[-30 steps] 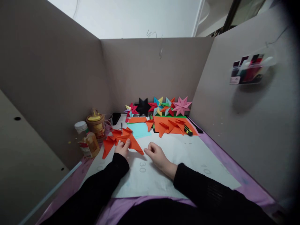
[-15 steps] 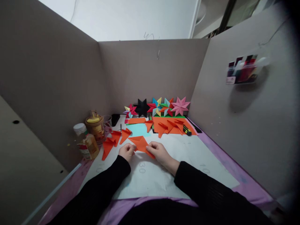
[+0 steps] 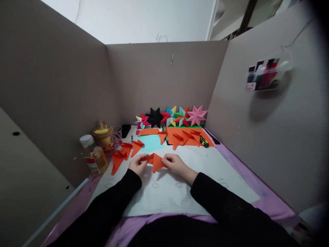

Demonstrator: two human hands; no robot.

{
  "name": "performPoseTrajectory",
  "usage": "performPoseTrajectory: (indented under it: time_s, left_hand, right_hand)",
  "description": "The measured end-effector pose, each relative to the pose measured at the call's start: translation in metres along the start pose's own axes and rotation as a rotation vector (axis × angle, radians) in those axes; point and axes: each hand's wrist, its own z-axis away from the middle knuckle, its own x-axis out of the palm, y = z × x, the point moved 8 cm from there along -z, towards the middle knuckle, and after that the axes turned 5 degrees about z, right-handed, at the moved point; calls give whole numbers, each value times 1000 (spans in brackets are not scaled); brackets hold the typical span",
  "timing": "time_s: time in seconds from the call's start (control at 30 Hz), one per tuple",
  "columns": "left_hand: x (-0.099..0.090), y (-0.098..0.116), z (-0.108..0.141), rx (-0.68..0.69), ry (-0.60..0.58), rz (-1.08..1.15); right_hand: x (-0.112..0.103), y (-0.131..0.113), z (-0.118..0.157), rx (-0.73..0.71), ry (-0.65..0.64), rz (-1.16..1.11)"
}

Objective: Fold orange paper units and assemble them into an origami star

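Observation:
Between my two hands is a folded piece of orange paper, held just above the white sheet. My left hand pinches its left end. With thumb and fingers closed, my right hand grips its right end. A crease stands up in the middle, and one corner points down toward me. Left of my hands lie several folded orange paper pieces. Beyond them a light blue paper sheet lies flat, with small scissors by its left edge.
Folded paper stars lean along the back wall. More orange pieces rest on an orange paper stack, with a yellow-black cutter at its right. A glue bottle and a brown tub stand left. Grey panels enclose three sides.
The orange paper was spread fairly flat between my hands; now it is bent along its middle into a raised fold. The whole view has shifted slightly.

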Motion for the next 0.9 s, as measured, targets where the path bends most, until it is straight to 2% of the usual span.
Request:
performPoseTrajectory:
  time_s: [0.27,0.43,0.6,0.9]
  left_hand:
    - [-6,-5,-2,-9,46,-101]
    - [-16,-16,-7,-64,126,-67]
    - [-16,-23,-8,-84,119,-35]
    - [-9,-18,-8,-26,42,-33]
  right_hand:
    - [-6,3,0,21,89,-38]
    - [-6,-1,1,-100,129,5]
    - [-2,-4,3,-232,138,139]
    - [-8,1,3,-113,182,88]
